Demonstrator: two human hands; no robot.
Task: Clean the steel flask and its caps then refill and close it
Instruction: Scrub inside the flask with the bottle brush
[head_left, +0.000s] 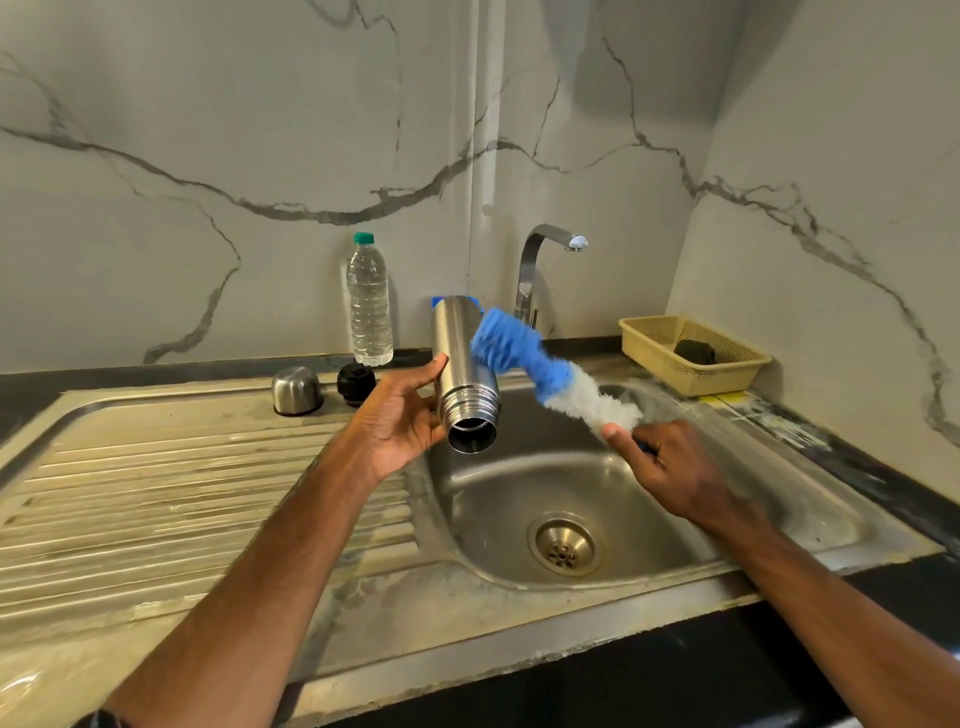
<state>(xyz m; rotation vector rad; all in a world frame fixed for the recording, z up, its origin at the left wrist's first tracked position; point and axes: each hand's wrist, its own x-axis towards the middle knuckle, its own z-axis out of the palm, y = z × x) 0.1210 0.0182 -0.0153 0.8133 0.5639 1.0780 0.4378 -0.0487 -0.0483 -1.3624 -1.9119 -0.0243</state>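
Left hand (400, 423) grips uncapped steel flask (460, 358); right hand (670, 467) holds bottle brush (556, 378).

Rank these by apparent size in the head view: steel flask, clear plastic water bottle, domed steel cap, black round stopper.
1. Steel flask, held nearer the camera, so its lead over the bottle is unsure.
2. Clear plastic water bottle.
3. Domed steel cap.
4. Black round stopper.

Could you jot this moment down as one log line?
left hand holds open flask over sink | right hand holds brush beside flask | steel cap, black cap on drainboard
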